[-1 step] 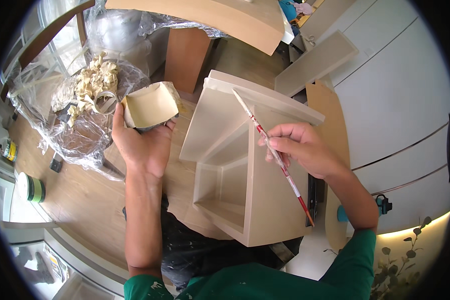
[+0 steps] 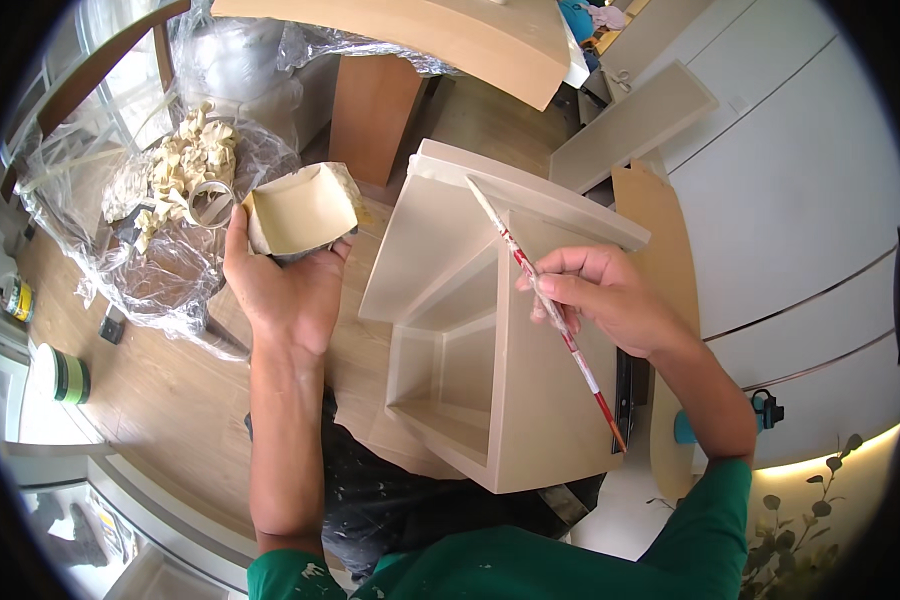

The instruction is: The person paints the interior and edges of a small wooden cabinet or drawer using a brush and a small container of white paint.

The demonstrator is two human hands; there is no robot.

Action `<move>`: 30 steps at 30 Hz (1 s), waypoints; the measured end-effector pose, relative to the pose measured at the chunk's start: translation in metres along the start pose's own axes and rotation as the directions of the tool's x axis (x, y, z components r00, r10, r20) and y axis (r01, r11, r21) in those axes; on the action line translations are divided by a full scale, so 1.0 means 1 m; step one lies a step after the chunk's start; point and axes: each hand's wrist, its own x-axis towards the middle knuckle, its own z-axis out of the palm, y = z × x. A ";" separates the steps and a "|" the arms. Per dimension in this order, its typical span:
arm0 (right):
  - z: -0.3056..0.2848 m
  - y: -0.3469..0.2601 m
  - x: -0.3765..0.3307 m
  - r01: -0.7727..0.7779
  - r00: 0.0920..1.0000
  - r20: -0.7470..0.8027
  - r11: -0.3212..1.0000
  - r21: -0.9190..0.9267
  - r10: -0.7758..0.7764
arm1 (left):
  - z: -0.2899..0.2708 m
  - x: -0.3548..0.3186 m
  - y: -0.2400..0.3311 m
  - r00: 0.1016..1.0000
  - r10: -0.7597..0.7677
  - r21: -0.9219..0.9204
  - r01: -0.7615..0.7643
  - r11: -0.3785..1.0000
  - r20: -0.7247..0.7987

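A small open box with cream paint inside [image 2: 305, 210] rests on my left hand [image 2: 288, 290], my thumb along its left side and the fingers beneath. A long, thin paintbrush [image 2: 582, 362] with a worn red and white handle is pinched between the thumb and fingers of my right hand [image 2: 598, 295]. Its pale end points up and away, close in view to the slanted panel on the beige cabinet [image 2: 550, 400]; I cannot tell whether they touch. The red end points down toward me. The cabinet stands before me, its open compartment facing left.
Plastic sheeting [image 2: 165, 290] covers a chair at the left, holding crumpled masking paper [image 2: 195, 155] and a tape roll [image 2: 210, 204]. A green-banded tub [image 2: 65, 375] sits on the wooden floor. A tabletop [image 2: 420, 30] lies ahead; a blue bottle [image 2: 685, 427] stands at right beyond my forearm.
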 end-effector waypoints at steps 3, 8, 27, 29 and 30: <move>0.000 0.000 0.001 -0.005 1.000 0.002 1.000 -0.004 0.005 | 0.001 -0.001 -0.001 1.000 -0.003 -0.004 0.003 1.000 0.016; 0.002 0.002 0.003 0.006 0.999 -0.040 1.000 -0.004 -0.007 | -0.005 0.004 0.000 1.000 -0.006 0.026 0.006 1.000 0.011; 0.004 0.002 -0.004 0.016 0.994 -0.105 0.998 -0.056 -0.021 | -0.008 0.005 0.001 0.999 -0.005 0.029 0.004 1.000 0.035; 0.004 0.002 0.000 0.034 0.993 -0.114 0.997 -0.076 -0.042 | -0.006 0.005 0.001 1.000 0.002 0.033 -0.003 0.999 0.014; 0.004 0.002 0.002 0.044 0.991 -0.123 0.995 -0.091 -0.055 | -0.005 0.004 0.000 1.000 0.007 0.035 -0.007 0.999 0.003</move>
